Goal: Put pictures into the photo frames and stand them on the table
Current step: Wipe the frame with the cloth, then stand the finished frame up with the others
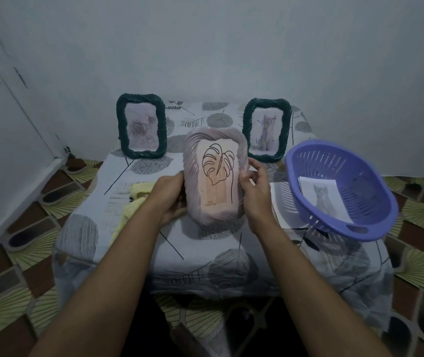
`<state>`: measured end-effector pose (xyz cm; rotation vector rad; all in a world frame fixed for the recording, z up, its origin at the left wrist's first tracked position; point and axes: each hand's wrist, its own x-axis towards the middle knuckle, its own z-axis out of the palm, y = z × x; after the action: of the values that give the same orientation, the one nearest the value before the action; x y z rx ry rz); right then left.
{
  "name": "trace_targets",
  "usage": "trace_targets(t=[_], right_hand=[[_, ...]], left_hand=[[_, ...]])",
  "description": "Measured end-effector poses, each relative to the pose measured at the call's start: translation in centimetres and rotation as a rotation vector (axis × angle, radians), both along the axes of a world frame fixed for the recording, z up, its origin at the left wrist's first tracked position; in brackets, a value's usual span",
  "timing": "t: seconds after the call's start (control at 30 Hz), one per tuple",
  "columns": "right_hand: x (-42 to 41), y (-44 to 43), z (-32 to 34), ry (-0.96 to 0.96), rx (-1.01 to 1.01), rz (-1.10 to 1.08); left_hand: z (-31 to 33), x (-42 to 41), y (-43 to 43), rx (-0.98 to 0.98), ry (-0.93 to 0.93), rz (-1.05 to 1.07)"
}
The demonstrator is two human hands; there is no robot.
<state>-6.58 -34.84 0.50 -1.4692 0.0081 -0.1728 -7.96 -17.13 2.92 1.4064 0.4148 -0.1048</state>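
Pale grey walls (pixel 231 47) meet behind a low table under a leaf-print tablecloth (pixel 205 251), set on a patterned floor (pixel 25 253). At the back of the table two dark green rope-edged frames stand upright, well apart: the left frame (pixel 121 124) shows a rose picture (pixel 142 127), the right frame (pixel 286 130) a cat picture (pixel 266 132). Between and in front of them, both hands hold a pink ridged frame (pixel 192 150) upright, tilted slightly, with a monstera leaf drawing (pixel 218 171) in it. The left hand (pixel 169 197) grips its left edge, and the right hand (pixel 256 191) curls round its right edge. Whether its lower edge touches the cloth I cannot tell. A yellow cloth (pixel 138 191) lies behind the left hand. On the right a purple slotted basket (pixel 375 202) sits tilted, holding a loose cat print (pixel 321 199).
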Motion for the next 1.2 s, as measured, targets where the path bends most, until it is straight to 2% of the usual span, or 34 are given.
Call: trace_targets(t=[0.1, 0.17, 0.37, 0.5, 0.83, 1.2], right_hand=[[1.0, 0.7, -0.5, -0.088, -0.078, -0.041], [1.8, 1.3, -0.7, -0.134, -0.138, -0.042], [5.6, 3.0, -0.2, -0.201, -0.205, -0.014], [9.1, 4.0, -0.2, -0.162, -0.233, 0.004], [15.7, 5.0, -0.5, -0.084, -0.283, -0.004], [18.1, 4.8, -2.8, -0.031, -0.340, -0.008]], left_hand=[[0.3, 1.1, 0.2, -0.205, 0.020, -0.090], [0.1, 2.4, 0.3, -0.246, -0.019, -0.074], [0.0, 8.1, 1.3, -0.125, -0.073, 0.079], [0.1, 12.1, 2.1, -0.030, -0.110, 0.171], [-2.1, 21.0, 3.6, -0.007, -0.147, 0.135], [-5.0, 25.3, 3.8, -0.019, -0.096, 0.087]])
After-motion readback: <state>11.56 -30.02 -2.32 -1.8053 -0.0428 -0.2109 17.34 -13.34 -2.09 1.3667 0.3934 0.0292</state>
